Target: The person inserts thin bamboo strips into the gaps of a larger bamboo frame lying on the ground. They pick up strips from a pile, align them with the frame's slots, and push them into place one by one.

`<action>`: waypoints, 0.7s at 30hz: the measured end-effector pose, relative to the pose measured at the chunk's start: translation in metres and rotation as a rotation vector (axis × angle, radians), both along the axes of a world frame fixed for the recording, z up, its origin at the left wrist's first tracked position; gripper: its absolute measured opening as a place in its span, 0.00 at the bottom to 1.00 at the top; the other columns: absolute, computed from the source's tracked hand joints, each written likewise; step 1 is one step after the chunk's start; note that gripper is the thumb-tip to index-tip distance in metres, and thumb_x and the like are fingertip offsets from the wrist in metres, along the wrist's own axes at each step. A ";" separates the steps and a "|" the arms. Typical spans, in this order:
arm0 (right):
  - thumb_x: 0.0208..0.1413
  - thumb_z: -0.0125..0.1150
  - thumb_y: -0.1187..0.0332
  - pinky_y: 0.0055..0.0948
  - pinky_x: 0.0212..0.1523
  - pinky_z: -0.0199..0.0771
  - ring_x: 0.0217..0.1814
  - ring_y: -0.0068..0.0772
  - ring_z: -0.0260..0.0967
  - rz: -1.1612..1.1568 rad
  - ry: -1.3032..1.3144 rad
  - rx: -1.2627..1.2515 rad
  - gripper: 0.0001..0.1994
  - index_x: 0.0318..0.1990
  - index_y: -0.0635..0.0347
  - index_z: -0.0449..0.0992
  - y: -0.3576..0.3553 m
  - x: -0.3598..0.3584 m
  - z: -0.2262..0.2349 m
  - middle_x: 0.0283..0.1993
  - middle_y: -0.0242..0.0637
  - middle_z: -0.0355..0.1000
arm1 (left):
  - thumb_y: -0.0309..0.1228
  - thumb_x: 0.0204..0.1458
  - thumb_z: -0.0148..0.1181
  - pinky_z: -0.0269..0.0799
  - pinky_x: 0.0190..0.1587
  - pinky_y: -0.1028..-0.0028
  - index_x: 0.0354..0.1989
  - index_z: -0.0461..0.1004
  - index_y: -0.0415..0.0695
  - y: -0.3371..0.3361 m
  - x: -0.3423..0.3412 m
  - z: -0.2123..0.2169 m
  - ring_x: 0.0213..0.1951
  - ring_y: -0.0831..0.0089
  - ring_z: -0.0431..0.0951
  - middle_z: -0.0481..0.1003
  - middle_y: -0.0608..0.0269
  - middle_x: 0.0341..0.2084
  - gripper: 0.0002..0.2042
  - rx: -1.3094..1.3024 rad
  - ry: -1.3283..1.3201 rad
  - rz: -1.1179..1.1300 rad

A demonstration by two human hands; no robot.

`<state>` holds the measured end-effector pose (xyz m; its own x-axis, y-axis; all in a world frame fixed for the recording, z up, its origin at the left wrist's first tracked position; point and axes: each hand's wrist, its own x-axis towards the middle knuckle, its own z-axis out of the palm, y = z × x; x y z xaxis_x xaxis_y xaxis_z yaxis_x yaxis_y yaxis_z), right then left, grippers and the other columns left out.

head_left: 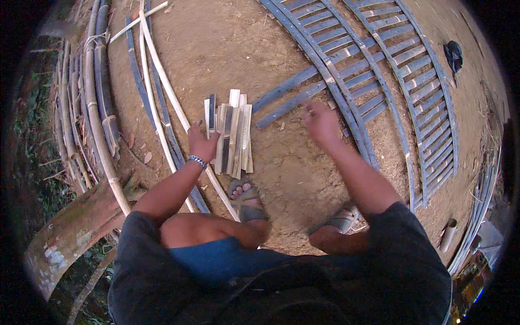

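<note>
A small pile of short split-bamboo slats (234,132), pale with a few dark faces, lies on the ground in front of my feet. My left hand (203,143), with a patterned bracelet at the wrist, is at the pile's left edge. Its thumb and fingers are apart and nothing shows between them. To the right of the pile, my right hand (320,123) hovers near the dark bamboo strips (295,103) that stick out from a ladder-like bamboo frame (346,70). The right fingers are blurred and look bent; whether they hold anything is unclear.
Another slatted bamboo frame (420,81) lies farther right. Long pale strips (162,76) cross the ground left of the pile. Bamboo poles (95,108) and a thick log (81,227) line the left side. A black bag (454,56) and a short tube (448,235) lie far right.
</note>
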<state>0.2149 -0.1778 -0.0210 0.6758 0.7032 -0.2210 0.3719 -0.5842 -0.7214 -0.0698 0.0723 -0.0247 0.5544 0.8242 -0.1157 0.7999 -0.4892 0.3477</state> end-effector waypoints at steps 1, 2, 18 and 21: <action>0.50 0.62 0.66 0.38 0.51 0.71 0.50 0.48 0.72 -0.030 0.172 0.144 0.17 0.49 0.56 0.76 0.011 -0.031 0.009 0.48 0.49 0.74 | 0.44 0.45 0.66 0.62 0.58 0.61 0.55 0.64 0.30 0.001 0.007 0.000 0.53 0.48 0.68 0.67 0.38 0.50 0.35 -0.087 0.028 0.027; 0.50 0.63 0.66 0.38 0.51 0.71 0.51 0.48 0.72 0.019 0.193 0.122 0.18 0.50 0.56 0.75 0.020 -0.062 0.000 0.49 0.48 0.74 | 0.45 0.45 0.67 0.60 0.60 0.60 0.56 0.63 0.29 -0.002 0.014 0.003 0.55 0.46 0.66 0.66 0.36 0.52 0.37 -0.177 0.064 0.052; 0.43 0.70 0.65 0.37 0.42 0.73 0.38 0.39 0.74 -0.067 0.411 -0.040 0.31 0.57 0.59 0.65 0.077 -0.167 -0.011 0.37 0.41 0.74 | 0.36 0.43 0.70 0.69 0.50 0.69 0.48 0.69 0.36 -0.013 -0.007 -0.002 0.43 0.65 0.75 0.75 0.52 0.41 0.26 -0.678 -0.176 0.093; 0.44 0.69 0.64 0.36 0.42 0.73 0.39 0.38 0.74 -0.020 0.510 -0.056 0.31 0.57 0.58 0.65 0.066 -0.154 -0.012 0.38 0.41 0.74 | 0.34 0.40 0.70 0.69 0.51 0.67 0.50 0.67 0.35 -0.025 -0.008 -0.008 0.43 0.62 0.75 0.75 0.50 0.40 0.28 -0.502 -0.156 0.056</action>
<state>0.0605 -0.1118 -0.0332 0.4853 0.6691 -0.5629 -0.0307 -0.6303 -0.7757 -0.0774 0.0475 -0.0323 0.5531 0.7176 -0.4233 0.7400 -0.1896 0.6454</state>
